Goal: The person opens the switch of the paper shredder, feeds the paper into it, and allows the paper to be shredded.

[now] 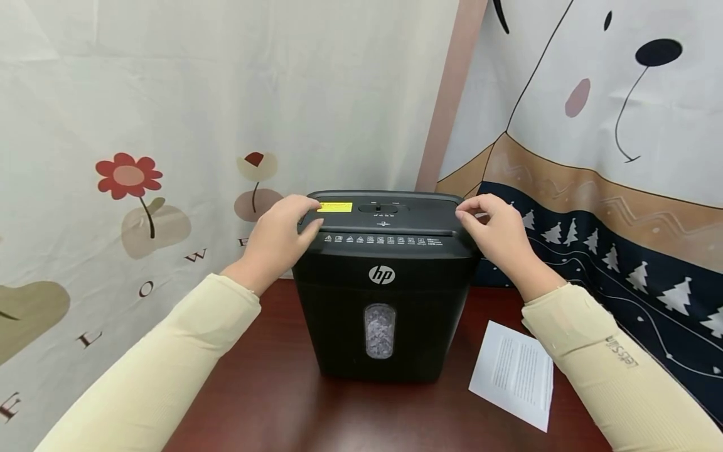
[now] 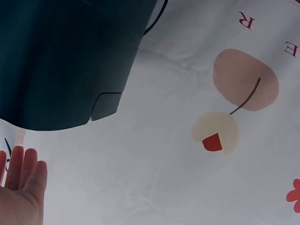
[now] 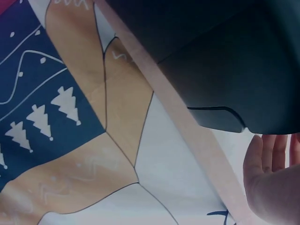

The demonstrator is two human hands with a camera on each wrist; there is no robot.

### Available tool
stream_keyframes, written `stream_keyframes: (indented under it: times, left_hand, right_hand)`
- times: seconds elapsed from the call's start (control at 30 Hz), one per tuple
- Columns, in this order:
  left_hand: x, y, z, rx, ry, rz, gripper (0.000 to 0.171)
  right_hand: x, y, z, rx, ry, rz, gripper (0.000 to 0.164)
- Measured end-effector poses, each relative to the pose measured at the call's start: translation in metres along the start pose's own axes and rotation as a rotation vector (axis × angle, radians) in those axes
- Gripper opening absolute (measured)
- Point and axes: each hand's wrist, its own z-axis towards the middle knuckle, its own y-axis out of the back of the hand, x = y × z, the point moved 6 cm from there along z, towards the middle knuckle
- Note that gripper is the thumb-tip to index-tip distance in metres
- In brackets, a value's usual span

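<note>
A black paper shredder (image 1: 339, 307) with an HP logo stands upright on the table. Shredded paper (image 1: 380, 333) shows through its front window. Its top carries a yellow label (image 1: 336, 207), a small slide switch (image 1: 378, 208) and a row of icons. My left hand (image 1: 282, 235) is at the top's left end, thumb and fingers spread apart, holding nothing. At the right end is my right hand (image 1: 497, 232), its fingers loosely bent and thumb near the index finger, with nothing visible between them. Whether either hand touches the casing, I cannot tell.
A printed sheet of paper (image 1: 511, 373) lies on the dark red table (image 1: 265, 389), right of the shredder. Behind stands a fabric backdrop (image 1: 339, 94) with flowers and a bear. A black cord (image 2: 157, 18) shows beside the shredder in the left wrist view.
</note>
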Motion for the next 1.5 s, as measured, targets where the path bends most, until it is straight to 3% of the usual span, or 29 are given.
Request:
stream_keyframes:
  times: [0.27,0.53,0.93,1.5]
  left_hand:
    - [0.004,0.004,-0.018,-0.096,-0.073,0.001,0.026]
    - [0.014,0.002,-0.031,-0.127,-0.095,-0.006,0.026]
    - [0.019,-0.006,-0.046,-0.172,-0.182,0.03,0.026]
    - [0.019,-0.014,-0.055,-0.279,-0.317,0.029,0.025]
  right_hand:
    - [-0.013,0.009,-0.012,-0.138,0.049,-0.001,0.013]
    - [-0.031,0.016,-0.023,-0.209,0.034,0.018,0.011]
    - [-0.06,0.015,-0.043,-0.198,-0.052,-0.012,0.015]
    - [-0.101,0.014,-0.068,-0.214,-0.193,-0.062,0.017]
